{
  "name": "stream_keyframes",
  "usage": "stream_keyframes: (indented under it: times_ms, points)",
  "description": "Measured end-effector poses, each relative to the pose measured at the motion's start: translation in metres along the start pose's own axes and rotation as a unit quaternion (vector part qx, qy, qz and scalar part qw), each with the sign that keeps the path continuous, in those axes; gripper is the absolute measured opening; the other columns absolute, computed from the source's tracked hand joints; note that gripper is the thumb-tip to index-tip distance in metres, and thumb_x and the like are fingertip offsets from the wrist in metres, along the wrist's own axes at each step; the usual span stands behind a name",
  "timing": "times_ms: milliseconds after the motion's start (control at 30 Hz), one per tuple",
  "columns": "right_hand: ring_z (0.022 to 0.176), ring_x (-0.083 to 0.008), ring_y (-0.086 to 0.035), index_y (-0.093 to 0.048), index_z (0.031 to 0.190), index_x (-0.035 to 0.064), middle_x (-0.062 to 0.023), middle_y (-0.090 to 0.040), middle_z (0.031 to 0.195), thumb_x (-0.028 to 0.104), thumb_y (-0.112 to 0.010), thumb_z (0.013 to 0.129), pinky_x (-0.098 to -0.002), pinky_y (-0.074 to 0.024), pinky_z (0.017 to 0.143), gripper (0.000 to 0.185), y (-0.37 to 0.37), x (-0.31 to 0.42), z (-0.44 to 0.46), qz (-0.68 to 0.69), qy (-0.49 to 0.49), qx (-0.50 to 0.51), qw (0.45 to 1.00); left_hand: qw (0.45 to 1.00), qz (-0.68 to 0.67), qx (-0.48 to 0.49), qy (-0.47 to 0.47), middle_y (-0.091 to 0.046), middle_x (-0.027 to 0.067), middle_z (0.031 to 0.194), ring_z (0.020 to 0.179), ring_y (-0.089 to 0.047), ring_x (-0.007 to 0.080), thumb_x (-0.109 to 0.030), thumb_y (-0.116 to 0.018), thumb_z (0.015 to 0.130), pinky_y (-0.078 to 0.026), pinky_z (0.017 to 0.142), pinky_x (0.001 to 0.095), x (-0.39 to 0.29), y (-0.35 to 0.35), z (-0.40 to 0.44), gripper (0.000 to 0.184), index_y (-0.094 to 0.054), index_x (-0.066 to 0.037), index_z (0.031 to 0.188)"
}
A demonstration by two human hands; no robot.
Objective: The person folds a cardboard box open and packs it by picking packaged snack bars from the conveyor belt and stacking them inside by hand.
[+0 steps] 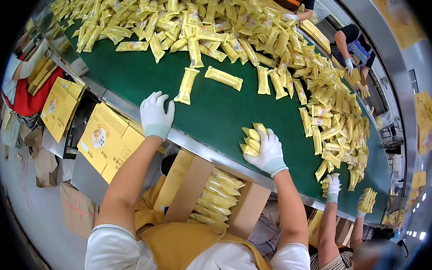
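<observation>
My left hand (157,115), in a white glove, is at the near edge of the green conveyor belt (217,111). Its thumb stands apart from the fingers, and nothing shows in it. Just beyond it lies a single yellow wrapped packet (187,85), with another packet (223,78) to its right. My right hand (267,154), gloved too, is closed around a small stack of yellow packets (251,140) over the belt. Below, against my body, an open cardboard box (189,189) holds a column of packets (218,198). The fingers under the held stack are hidden.
A large heap of packets (182,22) covers the belt's far side and curves right. Flat yellow cartons (107,140) rest at my left. A co-worker (336,258) at right holds packets in both gloved hands; other people work at left and across. The metal belt rim (210,154) runs before me.
</observation>
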State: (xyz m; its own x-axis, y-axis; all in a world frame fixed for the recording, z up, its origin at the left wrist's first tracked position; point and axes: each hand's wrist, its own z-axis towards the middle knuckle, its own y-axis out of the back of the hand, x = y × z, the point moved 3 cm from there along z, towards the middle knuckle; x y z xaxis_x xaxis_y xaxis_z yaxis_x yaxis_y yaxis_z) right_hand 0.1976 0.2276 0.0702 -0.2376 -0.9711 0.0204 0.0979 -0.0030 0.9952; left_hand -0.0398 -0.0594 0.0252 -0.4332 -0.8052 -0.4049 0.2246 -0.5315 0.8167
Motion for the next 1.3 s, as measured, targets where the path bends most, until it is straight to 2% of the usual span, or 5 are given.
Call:
stream_keyframes:
  times_ms: [333,600,767,1033,1300]
  points:
    - [0.123,-0.0372,-0.055,-0.024,0.154,-0.0072,-0.0257,-0.051,0.134,0.032,-0.087,0.067,-0.04,-0.0451,0.107,0.115,0.116,0.019,-0.033,0.33,-0.021,-0.001,0.944,1.0,-0.005,0.006,0.012,-0.066,0.0092,0.126,0.126,-0.056,0.0269,-0.031,-0.062,0.094,-0.038,0.109,0.0426,0.001,0.001,0.002,0.029,-0.073,-0.01,0.11]
    - [0.102,-0.031,-0.056,-0.043,0.144,0.0021,-0.0156,-0.054,0.11,0.042,-0.085,0.058,-0.044,-0.0458,0.082,0.104,0.137,0.14,-0.094,-0.073,0.196,0.248,0.946,1.0,-0.007,-0.001,0.007,-0.066,0.0085,0.127,0.125,-0.056,0.0262,-0.03,-0.061,0.093,-0.038,0.11,0.0415,0.003,0.001,0.001,0.029,-0.073,-0.01,0.109]
    - [0.106,-0.0327,-0.057,-0.04,0.148,0.001,-0.0184,-0.054,0.115,0.051,-0.084,0.063,-0.0444,-0.0465,0.085,0.108,0.08,0.176,-0.12,-0.048,0.182,0.307,0.933,1.0,-0.002,0.003,0.003,-0.066,0.0083,0.126,0.124,-0.057,0.0256,-0.03,-0.061,0.092,-0.038,0.11,0.0411,0.003,0.0,0.002,0.029,-0.074,-0.01,0.109]
    - [0.103,-0.0311,-0.057,-0.042,0.147,-0.0009,-0.0171,-0.057,0.113,0.049,-0.067,0.084,-0.0436,-0.0475,0.079,0.084,0.009,0.19,-0.161,-0.085,0.118,0.148,0.978,1.0,-0.001,0.001,0.007,-0.067,0.0078,0.126,0.124,-0.056,0.025,-0.03,-0.061,0.092,-0.039,0.109,0.0409,0.003,0.0,0.002,0.029,-0.074,-0.01,0.108]
    - [0.099,-0.0304,-0.058,-0.051,0.129,-0.0017,-0.0171,-0.056,0.111,0.037,-0.081,0.076,-0.04,-0.0469,0.079,0.072,0.049,0.152,-0.149,0.172,0.061,-0.028,0.983,0.999,-0.025,-0.034,-0.016,-0.067,0.0097,0.123,0.123,-0.057,0.0272,-0.026,-0.064,0.089,-0.04,0.107,0.042,0.006,-0.002,-0.001,0.026,-0.074,-0.009,0.106]
